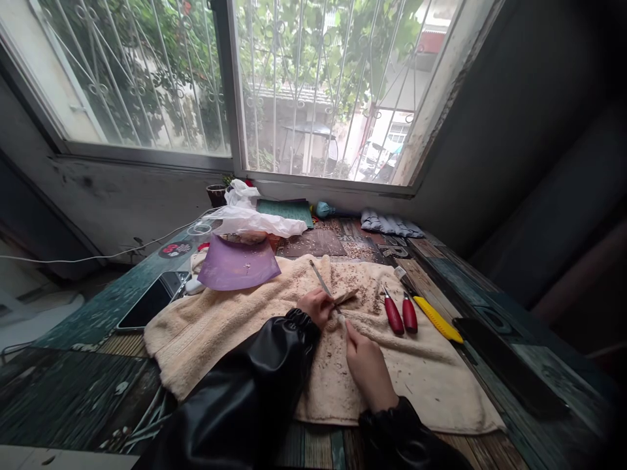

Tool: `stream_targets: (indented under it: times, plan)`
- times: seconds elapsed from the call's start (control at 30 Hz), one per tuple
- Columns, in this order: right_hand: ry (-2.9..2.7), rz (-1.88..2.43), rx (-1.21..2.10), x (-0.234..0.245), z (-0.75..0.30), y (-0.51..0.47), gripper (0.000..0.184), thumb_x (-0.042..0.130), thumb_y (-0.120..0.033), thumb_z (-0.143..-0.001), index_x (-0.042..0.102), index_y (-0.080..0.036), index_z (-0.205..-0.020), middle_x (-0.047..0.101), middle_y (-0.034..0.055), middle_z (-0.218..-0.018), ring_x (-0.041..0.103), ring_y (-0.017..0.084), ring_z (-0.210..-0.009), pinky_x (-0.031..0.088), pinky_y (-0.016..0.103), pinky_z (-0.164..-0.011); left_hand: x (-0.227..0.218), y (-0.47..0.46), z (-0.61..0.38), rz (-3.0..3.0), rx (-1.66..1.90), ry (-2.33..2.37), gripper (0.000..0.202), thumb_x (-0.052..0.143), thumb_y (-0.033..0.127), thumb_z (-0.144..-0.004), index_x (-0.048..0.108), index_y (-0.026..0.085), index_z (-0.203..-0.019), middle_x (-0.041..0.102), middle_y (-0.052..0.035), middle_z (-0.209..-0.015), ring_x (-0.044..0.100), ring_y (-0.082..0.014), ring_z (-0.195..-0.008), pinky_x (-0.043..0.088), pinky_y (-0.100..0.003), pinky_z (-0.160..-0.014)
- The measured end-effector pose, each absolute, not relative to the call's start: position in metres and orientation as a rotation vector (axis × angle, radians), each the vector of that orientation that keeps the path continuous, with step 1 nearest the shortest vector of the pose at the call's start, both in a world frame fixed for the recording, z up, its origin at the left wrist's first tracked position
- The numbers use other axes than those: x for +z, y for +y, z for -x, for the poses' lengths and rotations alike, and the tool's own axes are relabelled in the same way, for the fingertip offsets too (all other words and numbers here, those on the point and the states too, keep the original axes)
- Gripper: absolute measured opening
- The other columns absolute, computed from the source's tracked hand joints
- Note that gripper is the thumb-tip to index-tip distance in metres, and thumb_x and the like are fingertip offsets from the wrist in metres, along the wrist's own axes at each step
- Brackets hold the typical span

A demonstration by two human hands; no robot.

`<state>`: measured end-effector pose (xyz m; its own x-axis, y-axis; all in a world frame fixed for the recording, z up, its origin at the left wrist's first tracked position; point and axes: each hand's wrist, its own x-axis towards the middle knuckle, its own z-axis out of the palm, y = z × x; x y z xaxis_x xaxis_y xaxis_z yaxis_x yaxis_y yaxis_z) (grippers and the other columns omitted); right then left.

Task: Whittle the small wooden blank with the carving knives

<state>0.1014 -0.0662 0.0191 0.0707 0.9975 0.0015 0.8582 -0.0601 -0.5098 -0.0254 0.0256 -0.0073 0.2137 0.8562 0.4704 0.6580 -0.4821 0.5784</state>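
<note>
My left hand [316, 307] is closed on a small piece of wood [347, 297], which pokes out to the right of the fingers. A slim metal file [321, 279] slants past that hand, its far tip pointing up and left. My right hand [368, 365] is closed round the near end of the file, with the index finger laid along it. Where the file meets the wood is partly covered by my left fingers. Both hands are over a beige towel [235, 326] strewn with wood shavings [355, 281].
Two red-handled carving tools [393, 314], a brush [404, 279] and a yellow-handled cutter [438, 320] lie at right. At left are purple sandpaper [238, 262] and a phone [153, 301]. A plastic bag [264, 220] and green mat [287, 210] lie near the window.
</note>
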Motion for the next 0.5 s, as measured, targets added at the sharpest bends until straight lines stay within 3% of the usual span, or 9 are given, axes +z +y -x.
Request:
stream_targets:
  times: [0.2, 0.4, 0.5]
  plan:
    - [-1.839, 1.945, 0.534, 0.018, -0.098, -0.069, 0.043, 0.029, -0.021, -0.082, 0.043, -0.021, -0.123, 0.065, 0.0083, -0.093, 0.059, 0.017, -0.084, 0.041, 0.022, -0.068, -0.005, 0.021, 0.02, -2.208, 1.081, 1.671, 0.006, 0.05, 0.021, -0.072, 0.055, 0.019, -0.073, 0.058, -0.0017, -0.078, 0.055, -0.0143, -0.074, 0.043, -0.024, -0.062]
    - [-1.89, 2.054, 0.509, 0.009, -0.115, -0.115, 0.045, 0.026, -0.022, -0.084, 0.036, -0.021, -0.128, 0.066, 0.0069, -0.07, 0.06, 0.015, -0.063, 0.04, 0.02, -0.059, -0.004, 0.022, 0.022, -2.139, 1.075, 1.707, 0.005, 0.051, 0.021, -0.072, 0.055, 0.019, -0.076, 0.058, -0.0016, -0.082, 0.055, -0.014, -0.076, 0.043, -0.024, -0.067]
    - [-1.862, 2.058, 0.553, 0.005, -0.127, -0.131, 0.045, 0.027, -0.024, -0.083, 0.037, -0.021, -0.127, 0.067, 0.0074, -0.073, 0.061, 0.015, -0.064, 0.041, 0.019, -0.059, -0.005, 0.024, 0.024, -2.147, 1.087, 1.67, 0.006, 0.052, 0.021, -0.072, 0.056, 0.019, -0.076, 0.058, -0.0018, -0.081, 0.055, -0.0143, -0.076, 0.043, -0.024, -0.066]
